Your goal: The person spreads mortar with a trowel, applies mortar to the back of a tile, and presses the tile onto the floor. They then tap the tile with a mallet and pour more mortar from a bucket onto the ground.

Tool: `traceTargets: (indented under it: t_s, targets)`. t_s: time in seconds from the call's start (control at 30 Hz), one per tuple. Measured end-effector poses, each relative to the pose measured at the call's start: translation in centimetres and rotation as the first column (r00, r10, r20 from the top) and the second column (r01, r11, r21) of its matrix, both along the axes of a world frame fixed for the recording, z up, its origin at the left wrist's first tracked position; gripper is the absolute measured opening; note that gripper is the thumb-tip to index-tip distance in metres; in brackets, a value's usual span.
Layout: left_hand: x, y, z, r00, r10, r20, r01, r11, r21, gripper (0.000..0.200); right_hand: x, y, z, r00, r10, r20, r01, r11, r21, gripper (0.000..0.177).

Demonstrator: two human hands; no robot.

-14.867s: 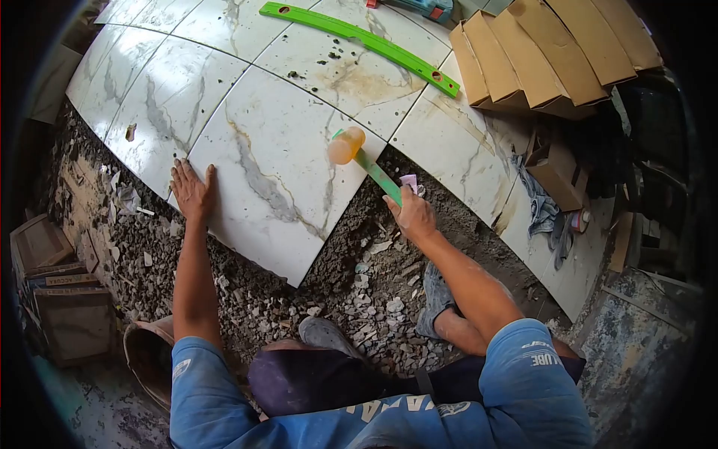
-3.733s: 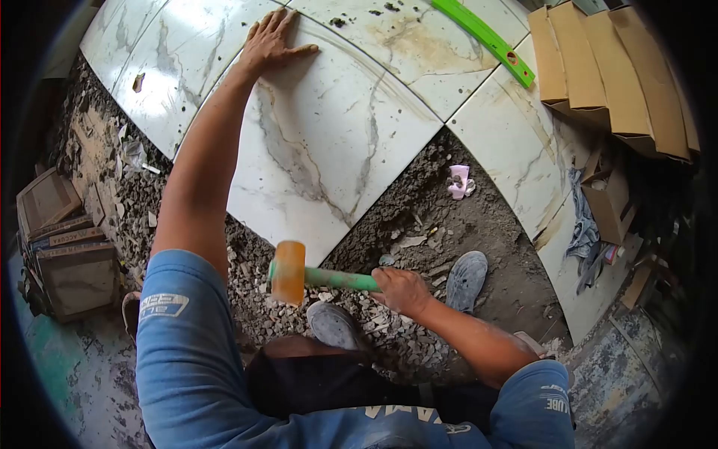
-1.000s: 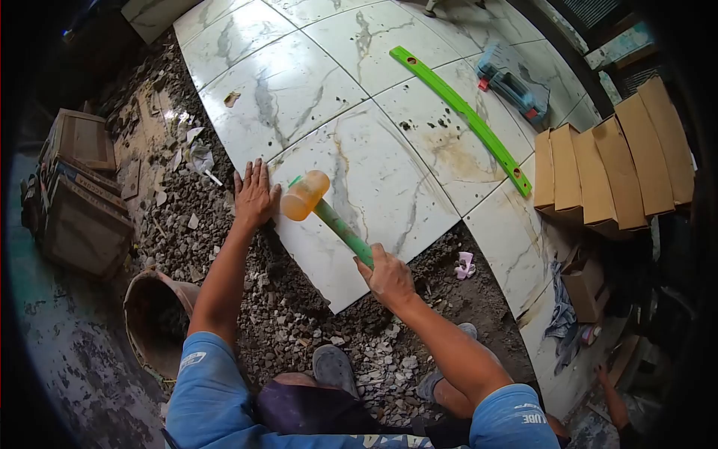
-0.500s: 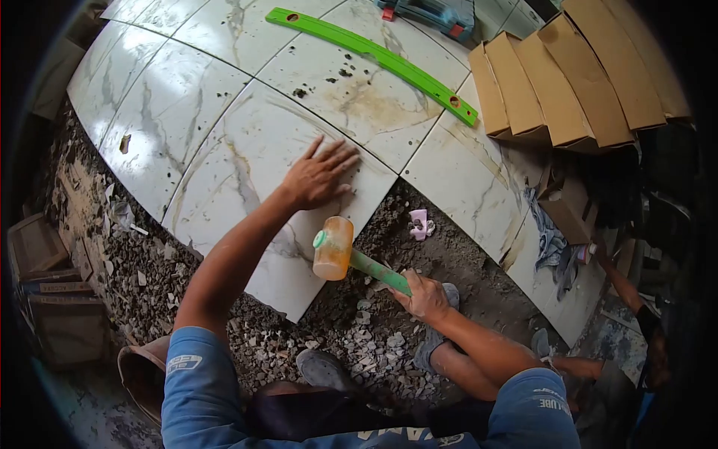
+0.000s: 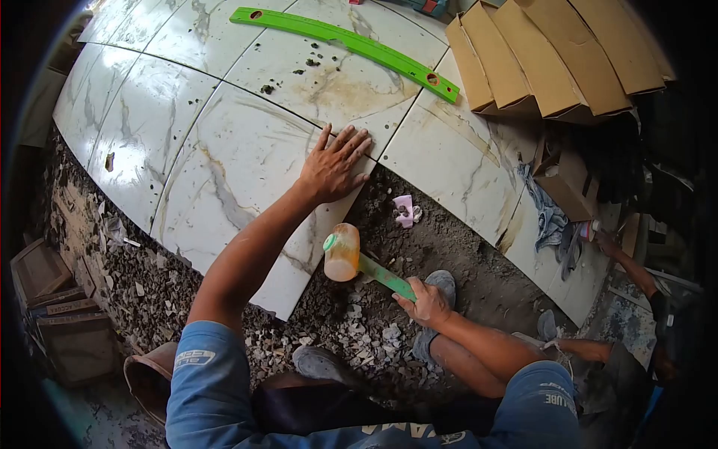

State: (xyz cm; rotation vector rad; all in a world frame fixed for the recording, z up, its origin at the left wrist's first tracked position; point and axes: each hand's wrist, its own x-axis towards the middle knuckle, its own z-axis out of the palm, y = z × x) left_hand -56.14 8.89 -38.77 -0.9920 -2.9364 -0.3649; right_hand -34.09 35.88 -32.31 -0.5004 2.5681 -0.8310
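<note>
My left hand [image 5: 333, 166] lies flat, fingers spread, on the right corner of a large white marble-look tile [image 5: 232, 179] that rests on the rubble bed. My right hand [image 5: 428, 301] grips the green handle of a rubber mallet [image 5: 351, 258]. The mallet's orange head hangs just off the tile's right edge, over the grey mortar bed [image 5: 441, 239]. A small pink spacer [image 5: 404, 210] lies on the mortar to the right of my left hand.
A green spirit level [image 5: 351, 43] lies on the laid tiles at the back. Cardboard tile boxes [image 5: 546, 52] stand at the back right, more boxes [image 5: 60, 322] at the left. A bucket [image 5: 149, 378] sits by my left knee. Another person's arm [image 5: 636, 273] reaches in at the right.
My left hand has slid a little toward the tile's right corner. The mallet head has dropped slightly lower, beside the tile's edge. The view has shifted a bit.
</note>
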Motion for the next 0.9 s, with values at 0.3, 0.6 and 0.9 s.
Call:
traceTargets:
  t_s: [0.3, 0.6, 0.9]
  targets:
    - [6.3, -1.1, 2.3, 0.972, 0.167, 0.168, -0.181, 0.981, 0.074, 0.082, 0.3, -12.8, 1.5, 0.213, -0.335, 0.918, 0.957, -0.117, -0.265, 0.037]
    - [14.2, -2.5, 1.6, 0.913, 0.339, 0.226, -0.35, 0.937, 0.013, 0.083, -2.6, -18.4, -0.3, 0.118, -0.082, 0.99, 0.933, -0.332, -0.139, 0.04]
    - [14.9, -2.2, -0.9, 0.95, 0.294, 0.108, -0.296, 0.955, 0.009, 0.076, -3.2, -19.2, -0.3, 0.076, -0.005, 0.997, 0.95, -0.304, -0.074, 0.04]
